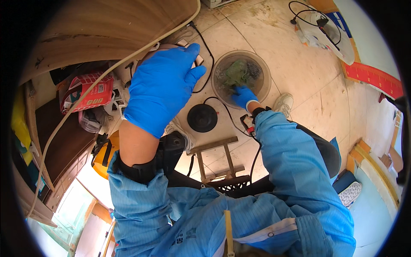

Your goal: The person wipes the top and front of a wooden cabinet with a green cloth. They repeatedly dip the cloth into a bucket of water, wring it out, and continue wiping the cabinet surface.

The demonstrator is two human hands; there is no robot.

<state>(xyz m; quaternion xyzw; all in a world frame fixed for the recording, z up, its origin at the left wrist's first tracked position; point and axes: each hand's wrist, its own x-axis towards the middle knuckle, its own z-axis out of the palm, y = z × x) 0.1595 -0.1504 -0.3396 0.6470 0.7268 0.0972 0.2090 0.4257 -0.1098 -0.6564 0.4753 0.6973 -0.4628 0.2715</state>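
My left hand (160, 88), in a blue glove, is raised close to the camera, its back showing. Thumb and forefinger stand apart, with nothing visible gripped between them; the other fingers are mostly hidden. Behind it, a round brownish thing with small pale blocks (198, 60) on its edge is largely covered. My right hand (244, 96), also blue-gloved, reaches into a round translucent tub (266, 81) on the floor. Its fingers close on the near end of a wet-looking green cloth (238, 73); the fingertips are partly hidden. Dark, bubbly liquid surrounds the cloth.
A black round disc (202, 118) lies near the tub, with black cables around it. A small wooden stool frame (216, 158) stands before me. A red-and-white bag (92, 92) lies left, under a hanging pale hose (105, 73). Far right are a cable coil (322, 22) and red ruler-like strip (372, 78).
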